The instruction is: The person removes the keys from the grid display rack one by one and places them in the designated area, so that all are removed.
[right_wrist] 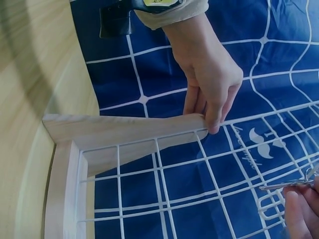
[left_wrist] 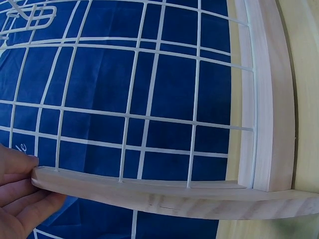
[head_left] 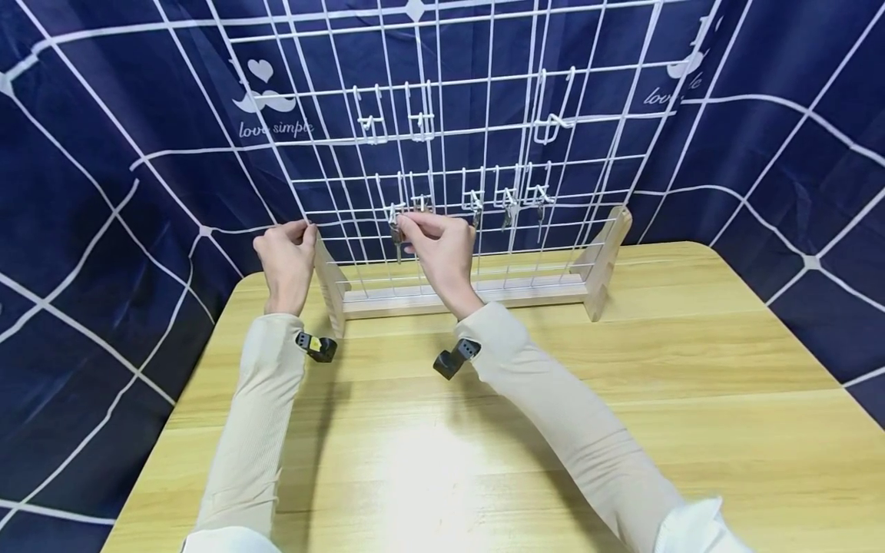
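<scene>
My left hand (head_left: 286, 265) grips the upper tip of the rack's left wooden upright (head_left: 330, 280); the left wrist view shows the fingers (left_wrist: 30, 209) around its rounded end. With thumb and fingertips, my right hand (head_left: 445, 250) pinches a small silver key (head_left: 397, 238) in front of the white wire grid (head_left: 488, 130), beside a lower-row hook. Seen from the right wrist, the key (right_wrist: 276, 187) sticks out past the fingertips, close to a wire hook (right_wrist: 269, 206). Whether it is on that hook cannot be told. Another hook (head_left: 420, 201) is partly hidden by this hand.
More silver keys hang from lower hooks (head_left: 508, 203) on the right. Upper-row hooks (head_left: 371, 123) and a wider hook (head_left: 553, 127) bear nothing visible. The grid stands in a wooden base (head_left: 532, 292) on a wooden table (head_left: 691, 369). Dark blue patterned cloth (head_left: 795, 69) surrounds it.
</scene>
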Motion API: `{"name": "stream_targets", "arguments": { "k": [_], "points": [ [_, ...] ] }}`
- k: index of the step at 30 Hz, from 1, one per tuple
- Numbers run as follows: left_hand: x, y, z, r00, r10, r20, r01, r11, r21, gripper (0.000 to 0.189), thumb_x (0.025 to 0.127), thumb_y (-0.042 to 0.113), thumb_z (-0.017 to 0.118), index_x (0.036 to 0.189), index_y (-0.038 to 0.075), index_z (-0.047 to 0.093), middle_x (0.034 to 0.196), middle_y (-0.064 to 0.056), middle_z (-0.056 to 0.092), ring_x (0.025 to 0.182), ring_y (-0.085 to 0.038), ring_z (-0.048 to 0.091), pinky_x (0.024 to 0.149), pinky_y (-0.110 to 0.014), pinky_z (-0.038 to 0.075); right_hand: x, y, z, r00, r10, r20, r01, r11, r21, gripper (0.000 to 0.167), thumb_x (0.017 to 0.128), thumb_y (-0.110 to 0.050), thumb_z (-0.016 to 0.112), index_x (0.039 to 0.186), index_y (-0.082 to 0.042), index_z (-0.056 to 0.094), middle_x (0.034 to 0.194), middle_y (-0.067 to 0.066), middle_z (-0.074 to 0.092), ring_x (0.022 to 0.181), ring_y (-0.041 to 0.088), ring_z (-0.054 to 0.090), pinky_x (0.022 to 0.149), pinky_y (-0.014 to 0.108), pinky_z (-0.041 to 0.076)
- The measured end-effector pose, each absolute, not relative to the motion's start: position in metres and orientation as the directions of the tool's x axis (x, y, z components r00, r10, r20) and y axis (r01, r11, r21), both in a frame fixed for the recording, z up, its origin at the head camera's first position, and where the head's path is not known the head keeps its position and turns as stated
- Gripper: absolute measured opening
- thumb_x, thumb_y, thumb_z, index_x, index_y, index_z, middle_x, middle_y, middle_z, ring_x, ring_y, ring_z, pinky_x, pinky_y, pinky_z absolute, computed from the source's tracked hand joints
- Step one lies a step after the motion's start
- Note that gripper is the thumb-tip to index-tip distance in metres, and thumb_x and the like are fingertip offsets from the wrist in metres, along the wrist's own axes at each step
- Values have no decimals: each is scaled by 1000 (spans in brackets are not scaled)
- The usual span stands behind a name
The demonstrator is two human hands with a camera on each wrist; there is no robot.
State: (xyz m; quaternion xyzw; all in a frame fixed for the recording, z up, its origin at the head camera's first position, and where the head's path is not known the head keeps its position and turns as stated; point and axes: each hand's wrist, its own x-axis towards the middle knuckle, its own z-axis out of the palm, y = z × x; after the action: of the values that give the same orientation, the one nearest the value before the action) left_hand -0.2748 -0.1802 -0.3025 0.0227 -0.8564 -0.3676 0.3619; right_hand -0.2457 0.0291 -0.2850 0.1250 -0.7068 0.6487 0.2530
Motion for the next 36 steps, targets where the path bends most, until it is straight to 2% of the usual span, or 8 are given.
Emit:
{"name": "stream_targets", "arguments": {
  "k": [3, 9, 16, 23, 30, 36],
  "points": [
    [-275, -180, -303, -737, -304, 604, 230, 728, 646, 19, 90, 10, 63, 99, -1, 75, 91, -16, 73, 83, -30, 70, 77, -38, 52, -244, 30, -285, -830, 149, 538, -522, 134, -843, 17, 86, -14, 73, 95, 1, 76, 85, 15, 74, 66, 28, 71, 62, 37, 58],
    [-275, -181, -304, -736, -303, 606, 233, 727, 646, 19, 89, 10, 64, 99, -2, 75, 91, -16, 73, 83, -30, 70, 77, -38, 52, -239, 32, -286, -794, 136, 592, -565, 195, -802, 17, 86, -15, 73, 95, -1, 76, 83, 13, 74, 64, 25, 71, 58, 25, 56],
    [-277, -181, -304, -738, -308, 601, 219, 733, 644, 20, 90, 12, 63, 100, -1, 75, 92, -15, 73, 84, -28, 71, 77, -38, 53, -236, 34, -284, -772, 133, 621, -601, 163, -782, 17, 86, -13, 73, 94, 1, 76, 83, 14, 74, 67, 32, 70, 59, 24, 56],
    [-277, -181, -304, -729, -306, 612, 229, 733, 640, 19, 90, 12, 64, 99, -1, 75, 91, -16, 73, 85, -29, 70, 77, -38, 53, -231, 34, -284, -765, 123, 632, -610, 174, -773, 16, 86, -13, 73, 94, 0, 76, 83, 14, 74, 66, 31, 71, 60, 23, 56],
    [-276, -181, -304, -723, -302, 621, 233, 740, 632, 19, 90, 11, 64, 98, -1, 76, 89, -16, 73, 82, -30, 70, 74, -39, 53, -228, 38, -292, -766, 129, 630, -596, 227, -770, 16, 86, -14, 73, 95, -1, 76, 84, 13, 74, 67, 22, 72, 63, 22, 56],
    [-276, -181, -303, -724, -295, 624, 236, 744, 625, 19, 90, 12, 64, 97, -1, 76, 89, -16, 73, 81, -29, 70, 73, -38, 53, -227, 42, -304, -788, 114, 605, -570, 237, -787, 16, 86, -14, 73, 94, -1, 76, 81, 13, 74, 66, 26, 71, 64, 22, 56]
  ]
}}
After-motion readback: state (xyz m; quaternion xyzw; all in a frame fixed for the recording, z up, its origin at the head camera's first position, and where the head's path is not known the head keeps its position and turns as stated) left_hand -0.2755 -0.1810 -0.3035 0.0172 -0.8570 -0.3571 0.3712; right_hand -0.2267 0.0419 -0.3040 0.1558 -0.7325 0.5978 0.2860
